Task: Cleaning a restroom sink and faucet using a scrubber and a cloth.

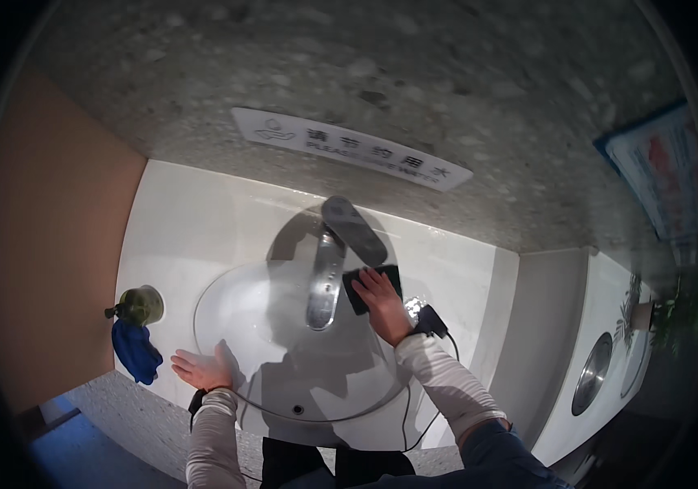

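Observation:
My right hand (381, 301) lies over a dark cloth (356, 294), fingers spread along it, on the counter beside the basin's right rim and just right of the faucet. Whether the cloth is folded cannot be told. My left hand (205, 367) is empty, with its fingers apart, over the front left rim of the white washbasin (226, 318). Between the hands a chrome faucet (325, 281) reaches out over the basin, its lever (355, 229) angled to the right. Water droplets (414, 307) glint on the counter near my right wrist.
On the left of the white counter (178, 208) stand a green pump bottle (141, 305) and a crumpled blue cloth (135, 351). A brown panel (67, 244) bounds the left side, a stone wall (349, 79) the back. Cables (408, 415) hang from my right wrist. Rightward are a round metal lid (592, 374) and a potted plant (642, 316).

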The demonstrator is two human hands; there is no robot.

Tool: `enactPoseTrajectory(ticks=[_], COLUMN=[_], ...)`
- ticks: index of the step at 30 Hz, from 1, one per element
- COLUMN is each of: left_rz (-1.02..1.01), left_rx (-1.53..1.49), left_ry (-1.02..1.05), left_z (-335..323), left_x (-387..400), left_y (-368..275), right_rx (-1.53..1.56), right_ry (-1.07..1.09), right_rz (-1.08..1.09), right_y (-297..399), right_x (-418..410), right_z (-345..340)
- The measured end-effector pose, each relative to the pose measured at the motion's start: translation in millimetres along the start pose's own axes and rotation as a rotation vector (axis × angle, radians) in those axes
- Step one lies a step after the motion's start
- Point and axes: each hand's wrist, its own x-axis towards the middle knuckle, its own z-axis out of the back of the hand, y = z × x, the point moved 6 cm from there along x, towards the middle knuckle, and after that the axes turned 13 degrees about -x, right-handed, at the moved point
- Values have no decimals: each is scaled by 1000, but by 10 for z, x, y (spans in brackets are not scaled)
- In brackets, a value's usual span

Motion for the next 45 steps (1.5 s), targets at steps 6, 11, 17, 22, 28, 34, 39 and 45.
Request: enactPoseTrajectory(ticks=[6, 11, 17, 22, 28, 34, 39, 45], left_rz=[-189, -255, -144, 9, 33, -19, -95, -103], left_rx=[-256, -373, -400, -351, -323, -326, -402, -382], left_ry=[108, -21, 52, 246, 337, 265, 185, 189], left_z=[280, 356, 367, 372, 352, 280, 279, 279], left_x=[45, 57, 123, 165, 178, 146, 118, 131], left_y=[-3, 15, 62, 108, 133, 161, 181, 148], right_rx=[166, -220, -623, -671, -788, -597, -414, -272], right_ry=[-367, -194, 178, 213, 293, 154, 87, 2], right_rz=[-360, 72, 168, 176, 340, 149, -345, -330], right_y=[107, 976, 1111, 1064, 1118, 1021, 524, 349], right_x=[121, 1223, 1634, 1656, 1581, 1839, 1547, 529], right_z=[1435, 1956, 1255, 1188, 1188, 1232, 1651, 1390])
